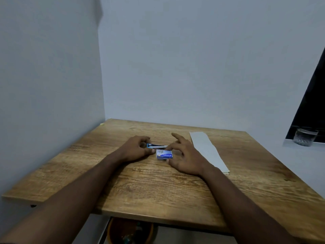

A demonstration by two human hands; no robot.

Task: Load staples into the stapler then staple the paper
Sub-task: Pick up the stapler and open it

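A small blue and silver stapler lies on the wooden table near its middle. My left hand grips the stapler's left end with fingers curled around it. A small blue box of staples sits just in front of the stapler. My right hand holds this box between thumb and fingers, with the index finger stretched out. A long folded strip of white paper lies flat to the right of my right hand.
Walls close the table in at the left and back. A clear glass stands on a white ledge at the far right. An orange bin shows beneath the table's near edge.
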